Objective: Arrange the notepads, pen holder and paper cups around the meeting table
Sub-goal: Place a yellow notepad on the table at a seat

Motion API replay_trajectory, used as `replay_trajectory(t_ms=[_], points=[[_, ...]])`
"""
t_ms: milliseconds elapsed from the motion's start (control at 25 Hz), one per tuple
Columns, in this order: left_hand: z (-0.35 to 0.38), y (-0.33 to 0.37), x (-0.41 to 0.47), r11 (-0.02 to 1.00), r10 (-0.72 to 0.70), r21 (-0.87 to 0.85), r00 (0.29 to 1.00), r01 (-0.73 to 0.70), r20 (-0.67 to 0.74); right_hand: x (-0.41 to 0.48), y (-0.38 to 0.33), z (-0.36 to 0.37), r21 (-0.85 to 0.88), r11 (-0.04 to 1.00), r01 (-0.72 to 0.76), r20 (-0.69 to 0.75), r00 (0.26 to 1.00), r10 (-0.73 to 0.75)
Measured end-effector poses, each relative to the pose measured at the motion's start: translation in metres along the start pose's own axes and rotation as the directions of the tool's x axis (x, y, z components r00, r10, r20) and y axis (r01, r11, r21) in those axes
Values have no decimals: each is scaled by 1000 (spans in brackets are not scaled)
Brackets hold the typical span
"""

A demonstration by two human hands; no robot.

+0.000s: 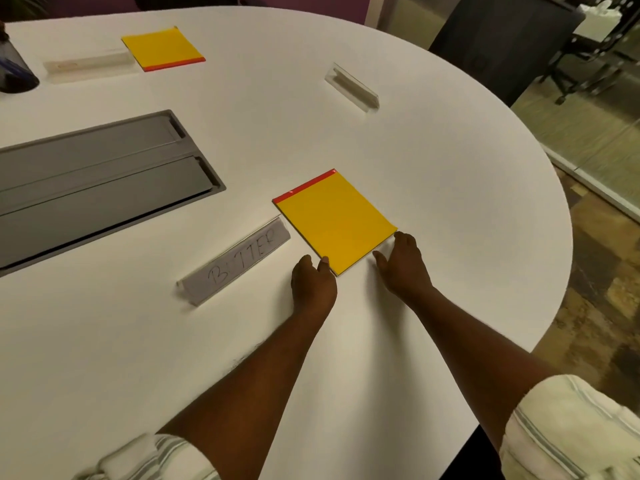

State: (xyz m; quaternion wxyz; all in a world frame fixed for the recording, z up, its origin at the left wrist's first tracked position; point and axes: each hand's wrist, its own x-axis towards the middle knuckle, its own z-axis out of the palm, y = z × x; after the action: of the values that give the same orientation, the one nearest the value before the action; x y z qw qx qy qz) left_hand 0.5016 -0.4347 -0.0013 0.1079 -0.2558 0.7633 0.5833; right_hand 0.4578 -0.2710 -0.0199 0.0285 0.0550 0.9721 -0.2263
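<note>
A yellow notepad [335, 221] with a red top strip lies flat on the white meeting table [450, 188], right of centre. My left hand [313, 284] touches its near left corner with thumb and fingertips. My right hand [403, 263] rests against its near right edge, fingers apart on the table. Neither hand lifts the pad. A second yellow notepad [162, 47] lies at the far left of the table. A dark pen holder [14, 69] stands at the far left edge, partly cut off. No paper cups are in view.
A clear name stand [235, 259] with handwriting sits just left of the near notepad. Two more clear stands [352, 88] [88, 64] sit farther off. A grey cable hatch [100, 181] fills the table's left middle. A dark chair [502, 43] stands beyond the far edge.
</note>
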Motion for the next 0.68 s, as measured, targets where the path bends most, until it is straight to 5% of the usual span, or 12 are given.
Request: replay_trajectory(t_ms=[320, 680], points=[[19, 3, 11, 1000, 27, 5, 994, -27, -102, 49, -5, 4, 4, 985, -170, 35, 985, 169], [21, 7, 21, 999, -13, 33, 999, 14, -40, 56, 1, 6, 129, 985, -117, -44, 991, 124]])
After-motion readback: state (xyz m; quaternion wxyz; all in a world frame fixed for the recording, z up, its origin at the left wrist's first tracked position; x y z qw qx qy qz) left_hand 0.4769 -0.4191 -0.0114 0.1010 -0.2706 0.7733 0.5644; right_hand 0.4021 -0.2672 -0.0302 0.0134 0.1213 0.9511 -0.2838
